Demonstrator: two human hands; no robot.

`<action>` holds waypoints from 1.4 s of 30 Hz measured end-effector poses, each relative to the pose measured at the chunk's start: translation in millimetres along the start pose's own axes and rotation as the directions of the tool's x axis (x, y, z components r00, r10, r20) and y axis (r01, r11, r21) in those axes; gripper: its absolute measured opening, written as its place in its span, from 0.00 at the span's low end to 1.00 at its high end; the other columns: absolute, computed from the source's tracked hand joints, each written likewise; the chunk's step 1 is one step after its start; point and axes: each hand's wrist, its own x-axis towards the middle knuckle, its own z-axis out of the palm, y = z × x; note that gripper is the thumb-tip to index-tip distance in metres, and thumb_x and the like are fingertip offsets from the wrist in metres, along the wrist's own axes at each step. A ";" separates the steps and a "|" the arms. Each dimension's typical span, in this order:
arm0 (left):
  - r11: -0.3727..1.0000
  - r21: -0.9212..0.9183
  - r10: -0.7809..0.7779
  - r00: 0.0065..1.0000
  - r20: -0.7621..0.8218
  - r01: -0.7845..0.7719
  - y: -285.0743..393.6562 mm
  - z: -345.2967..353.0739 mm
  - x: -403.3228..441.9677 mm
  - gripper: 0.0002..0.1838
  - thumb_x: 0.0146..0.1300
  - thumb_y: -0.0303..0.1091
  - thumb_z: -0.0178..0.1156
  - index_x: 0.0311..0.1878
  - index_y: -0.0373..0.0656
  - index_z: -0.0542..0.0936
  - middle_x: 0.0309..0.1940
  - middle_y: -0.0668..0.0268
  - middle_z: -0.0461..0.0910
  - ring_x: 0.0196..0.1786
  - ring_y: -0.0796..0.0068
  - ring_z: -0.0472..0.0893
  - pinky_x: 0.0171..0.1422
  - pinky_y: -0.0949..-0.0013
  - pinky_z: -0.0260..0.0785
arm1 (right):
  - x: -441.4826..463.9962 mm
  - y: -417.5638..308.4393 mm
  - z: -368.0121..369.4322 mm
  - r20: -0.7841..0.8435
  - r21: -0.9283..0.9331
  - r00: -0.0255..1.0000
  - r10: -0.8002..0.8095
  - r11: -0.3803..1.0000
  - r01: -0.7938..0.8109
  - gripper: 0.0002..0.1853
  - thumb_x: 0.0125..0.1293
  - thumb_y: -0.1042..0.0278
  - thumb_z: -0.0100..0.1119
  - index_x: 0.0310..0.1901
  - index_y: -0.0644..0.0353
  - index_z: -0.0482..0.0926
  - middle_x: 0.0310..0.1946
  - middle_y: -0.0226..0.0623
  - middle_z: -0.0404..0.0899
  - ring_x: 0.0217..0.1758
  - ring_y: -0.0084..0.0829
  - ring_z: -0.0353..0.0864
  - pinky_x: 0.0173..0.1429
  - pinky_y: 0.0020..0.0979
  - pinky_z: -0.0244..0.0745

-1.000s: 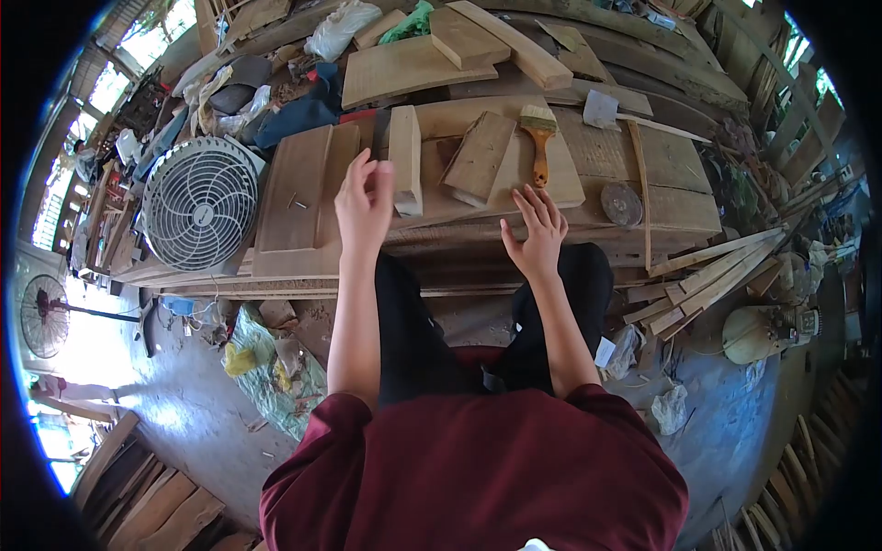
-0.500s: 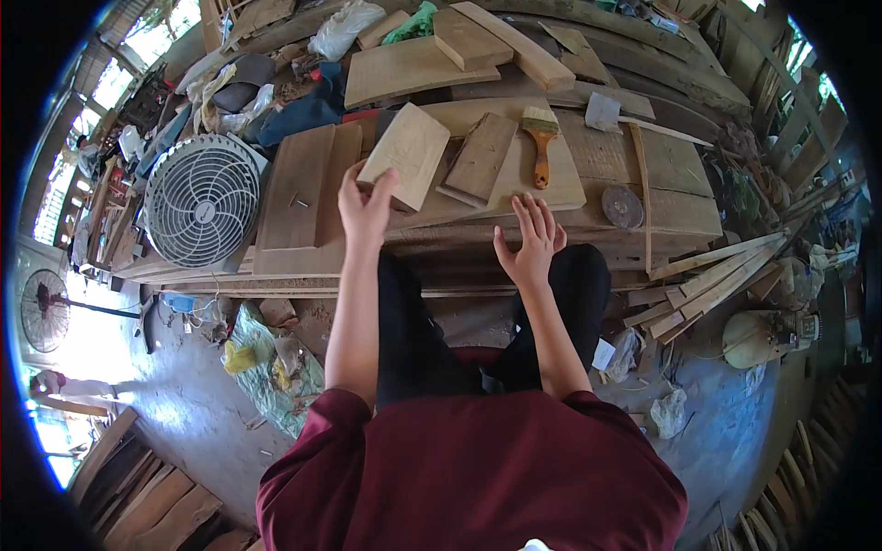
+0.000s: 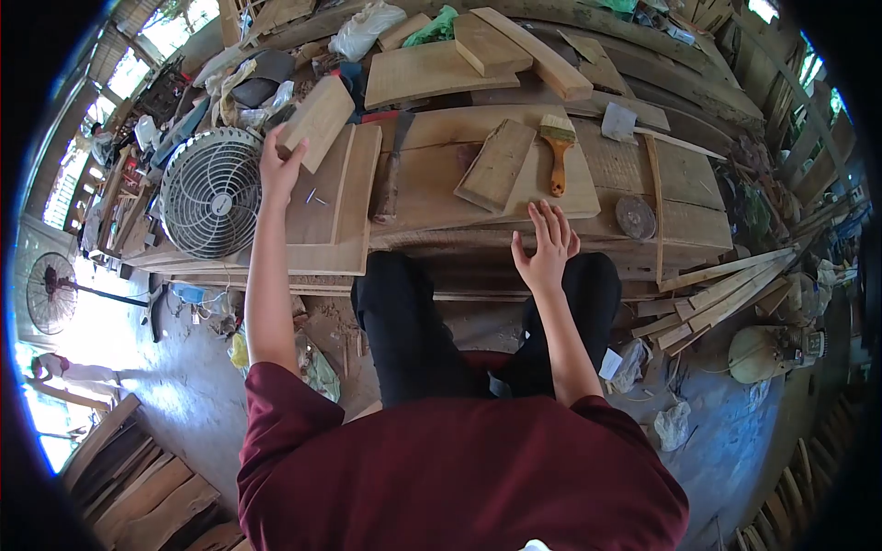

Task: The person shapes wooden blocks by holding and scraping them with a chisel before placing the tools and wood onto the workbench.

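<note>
The left hand [image 3: 278, 171] grips the near end of a wooden block [image 3: 319, 119] at eleven o'clock, likely rigid, moderately light and best held across its narrow edges. Well apart, the right hand [image 3: 548, 244] spreads, empty, at one, near a paintbrush [image 3: 558, 163]. A fan [image 3: 211, 195] stands at ten.

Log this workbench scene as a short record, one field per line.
Left grip: holding a tilted wooden block
Right grip: open, holding nothing
Nearest to right grip: brush, lying with its handle toward the person
Left of brush: rough-faced block
Right of brush: round disc
Left of left grip: round fan
Unclear: whether the held block touches anything beneath
</note>
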 end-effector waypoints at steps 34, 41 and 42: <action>0.833 0.274 -0.550 0.663 0.508 0.481 101.1 80.6 -134.4 0.23 0.57 0.33 0.59 0.51 0.28 0.67 0.40 0.43 0.78 0.44 0.60 0.83 0.44 0.61 0.78 | 61.1 -61.9 18.4 -0.074 0.310 0.975 0.210 0.934 -0.178 0.53 0.45 0.49 0.77 0.66 0.71 0.57 0.60 0.60 0.66 0.63 0.54 0.69 0.63 0.42 0.69; 0.996 -0.012 -0.076 0.867 0.493 0.094 132.3 69.4 -159.8 0.20 0.69 0.44 0.58 0.48 0.35 0.69 0.33 0.49 0.80 0.38 0.49 0.81 0.43 0.57 0.72 | 54.3 -48.8 23.3 -0.115 0.314 0.984 0.133 0.945 -0.091 0.52 0.45 0.48 0.76 0.65 0.73 0.59 0.55 0.59 0.70 0.59 0.53 0.72 0.62 0.42 0.70; 0.996 -0.009 -0.076 0.865 0.496 0.093 143.8 72.4 -159.9 0.20 0.69 0.44 0.58 0.48 0.35 0.69 0.33 0.49 0.80 0.38 0.49 0.81 0.43 0.57 0.72 | 54.7 -49.4 23.9 -0.127 0.302 0.983 0.129 0.949 -0.086 0.52 0.45 0.48 0.75 0.65 0.73 0.59 0.56 0.59 0.70 0.59 0.53 0.72 0.61 0.42 0.71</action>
